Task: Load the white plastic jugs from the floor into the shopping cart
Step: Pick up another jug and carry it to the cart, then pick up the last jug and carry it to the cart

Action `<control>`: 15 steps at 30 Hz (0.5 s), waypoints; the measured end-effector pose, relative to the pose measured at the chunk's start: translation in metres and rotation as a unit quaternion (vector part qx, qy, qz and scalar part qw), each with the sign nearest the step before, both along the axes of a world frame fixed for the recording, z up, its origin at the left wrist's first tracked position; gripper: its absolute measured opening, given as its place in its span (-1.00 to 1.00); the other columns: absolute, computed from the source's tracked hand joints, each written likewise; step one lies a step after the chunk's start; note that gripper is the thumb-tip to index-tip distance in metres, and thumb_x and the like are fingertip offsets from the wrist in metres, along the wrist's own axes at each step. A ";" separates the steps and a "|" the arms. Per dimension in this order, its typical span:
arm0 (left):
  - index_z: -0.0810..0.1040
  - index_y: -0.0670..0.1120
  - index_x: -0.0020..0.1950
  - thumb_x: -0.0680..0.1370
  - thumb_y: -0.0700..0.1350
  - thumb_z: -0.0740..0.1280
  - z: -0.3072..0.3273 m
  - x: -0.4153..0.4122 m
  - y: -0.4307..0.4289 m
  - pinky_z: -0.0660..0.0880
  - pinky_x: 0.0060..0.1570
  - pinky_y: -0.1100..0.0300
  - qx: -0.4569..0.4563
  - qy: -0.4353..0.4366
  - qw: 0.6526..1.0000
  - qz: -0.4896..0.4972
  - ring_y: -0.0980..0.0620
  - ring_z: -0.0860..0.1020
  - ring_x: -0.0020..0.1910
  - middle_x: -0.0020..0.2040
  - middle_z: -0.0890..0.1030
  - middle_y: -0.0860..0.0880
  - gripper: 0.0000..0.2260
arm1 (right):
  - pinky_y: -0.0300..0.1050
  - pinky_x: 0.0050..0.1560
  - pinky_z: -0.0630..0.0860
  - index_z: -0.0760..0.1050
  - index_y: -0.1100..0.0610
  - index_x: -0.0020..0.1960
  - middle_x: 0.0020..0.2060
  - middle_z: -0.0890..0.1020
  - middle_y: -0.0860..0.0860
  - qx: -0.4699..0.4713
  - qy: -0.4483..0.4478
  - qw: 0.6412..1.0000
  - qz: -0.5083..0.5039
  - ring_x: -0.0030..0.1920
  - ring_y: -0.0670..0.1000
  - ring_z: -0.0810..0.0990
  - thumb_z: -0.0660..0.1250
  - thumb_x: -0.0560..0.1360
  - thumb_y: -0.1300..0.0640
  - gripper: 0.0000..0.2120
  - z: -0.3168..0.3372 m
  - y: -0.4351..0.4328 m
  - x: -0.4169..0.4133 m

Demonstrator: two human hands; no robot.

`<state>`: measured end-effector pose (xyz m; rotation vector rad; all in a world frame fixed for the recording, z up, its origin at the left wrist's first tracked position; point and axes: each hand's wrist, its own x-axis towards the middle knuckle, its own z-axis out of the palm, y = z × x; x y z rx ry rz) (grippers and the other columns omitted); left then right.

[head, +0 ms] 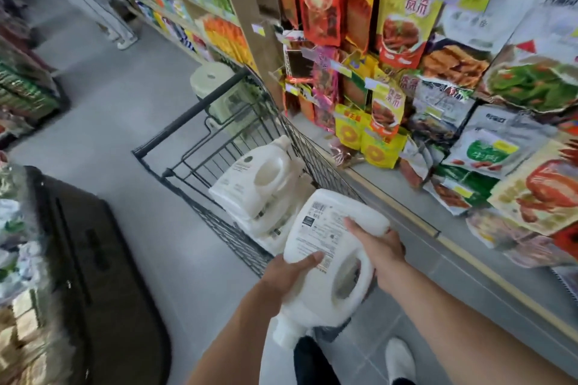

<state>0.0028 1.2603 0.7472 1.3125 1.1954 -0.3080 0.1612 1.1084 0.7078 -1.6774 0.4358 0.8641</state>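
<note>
Head view: the left hand [292,273] and right hand [384,248] clasp a white jug [316,228] sideways at the near end of the shopping cart [187,122], where other jugs [247,184] lie; it looks rigid, slick and likely heavy, best gripped by its moulded handle.

White jug [316,228]; cart [194,112] perhaps black; grey floor [125,103].

A shop aisle: stocked shelves [194,6], hanging snack packets [403,19], wire shopping cart [225,147].
</note>
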 end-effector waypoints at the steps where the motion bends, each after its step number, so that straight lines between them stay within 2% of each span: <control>1: 0.76 0.02 0.16 0.28 0.29 0.71 -0.006 0.006 0.013 0.73 0.13 0.01 -0.001 0.002 1.000 -0.008 -0.08 0.80 0.04 0.02 0.83 0.00 -0.43 | 0.21 0.15 0.74 0.63 0.05 0.22 0.03 0.79 0.03 -0.010 0.006 1.000 -0.005 0.05 0.15 0.78 0.72 -0.04 -0.43 -0.03 -0.006 0.010 0.002; 3: 0.75 0.01 0.15 0.28 0.30 0.70 -0.023 0.018 0.038 0.71 -0.05 0.12 -0.009 0.010 1.000 -0.021 -0.06 0.79 0.00 0.00 0.82 0.00 -0.43 | 0.20 0.10 0.75 0.66 0.06 0.17 -0.04 0.81 0.03 -0.023 0.022 0.999 -0.023 -0.01 0.15 0.80 0.69 -0.08 -0.51 -0.01 -0.018 0.027 0.004; 5: 0.72 0.00 0.08 0.34 0.25 0.69 -0.038 0.029 0.061 0.64 -0.22 0.20 -0.017 0.018 0.999 -0.028 -0.01 0.76 -0.07 -0.05 0.80 0.01 -0.53 | 0.21 0.08 0.75 0.67 0.03 0.13 -0.08 0.82 0.01 -0.030 0.039 0.998 -0.048 -0.03 0.15 0.81 0.70 -0.10 -0.52 -0.03 -0.031 0.046 0.006; 6: 0.72 -0.01 0.09 0.34 0.24 0.70 -0.047 0.035 0.071 0.64 -0.22 0.20 -0.020 0.018 0.999 -0.035 0.00 0.76 -0.08 -0.05 0.79 0.01 -0.53 | 0.21 0.08 0.75 0.67 0.03 0.11 -0.10 0.82 0.00 -0.033 0.041 0.997 -0.060 -0.04 0.15 0.81 0.71 -0.06 -0.49 -0.09 -0.035 0.054 0.007; 7: 0.74 -0.03 0.14 0.30 0.26 0.72 -0.057 0.041 0.081 0.67 -0.17 0.17 -0.021 0.018 0.999 -0.047 -0.01 0.77 -0.05 -0.04 0.81 0.01 -0.44 | 0.19 0.09 0.75 0.67 0.04 0.11 -0.10 0.82 0.00 -0.038 0.041 0.996 -0.071 -0.04 0.14 0.81 0.72 -0.01 -0.47 -0.13 -0.037 0.062 0.008; 8: 0.75 -0.05 0.20 0.25 0.29 0.73 -0.067 0.046 0.090 0.71 -0.11 0.14 -0.020 0.018 0.998 -0.063 -0.02 0.79 -0.02 -0.02 0.82 0.02 -0.35 | 0.19 0.08 0.75 0.67 0.04 0.13 -0.08 0.81 0.01 -0.046 0.048 0.994 -0.084 -0.04 0.14 0.80 0.72 -0.01 -0.45 -0.12 -0.041 0.070 0.010; 9: 0.76 -0.06 0.22 0.25 0.27 0.73 -0.074 0.051 0.098 0.72 -0.12 0.16 -0.017 0.019 0.997 -0.071 -0.01 0.79 -0.02 -0.02 0.83 0.03 -0.34 | 0.19 0.06 0.76 0.66 0.04 0.17 -0.05 0.81 0.02 -0.050 0.055 0.992 -0.098 -0.04 0.14 0.80 0.72 -0.04 -0.46 -0.06 -0.049 0.077 0.012; 11: 0.75 -0.05 0.22 0.37 0.15 0.71 -0.089 0.060 0.111 0.67 -0.29 0.30 -0.018 0.017 0.996 -0.085 0.05 0.78 -0.05 -0.02 0.83 0.03 -0.49 | 0.20 0.02 0.77 0.65 0.04 0.20 -0.03 0.81 0.03 -0.055 0.064 0.989 -0.122 -0.04 0.15 0.81 0.71 -0.14 -0.49 0.05 -0.063 0.089 0.018; 13: 0.72 -0.01 0.26 0.40 0.13 0.70 -0.102 0.071 0.122 0.63 -0.35 0.35 -0.021 0.011 0.995 -0.099 0.05 0.77 -0.03 0.04 0.82 0.02 -0.50 | 0.20 0.01 0.77 0.66 0.05 0.20 -0.04 0.81 0.04 -0.056 0.062 0.985 -0.153 -0.06 0.15 0.81 0.67 -0.25 -0.53 0.14 -0.079 0.097 0.023; 15: 0.70 0.00 0.29 0.36 0.18 0.71 -0.117 0.080 0.131 0.69 -0.18 0.21 -0.030 0.016 0.992 -0.119 0.00 0.78 0.02 0.06 0.82 0.02 -0.43 | 0.08 -0.02 0.75 0.64 0.07 0.23 -0.02 0.79 0.02 -0.067 0.058 0.980 -0.178 -0.06 0.10 0.78 0.67 -0.21 -0.52 0.14 -0.086 0.104 0.028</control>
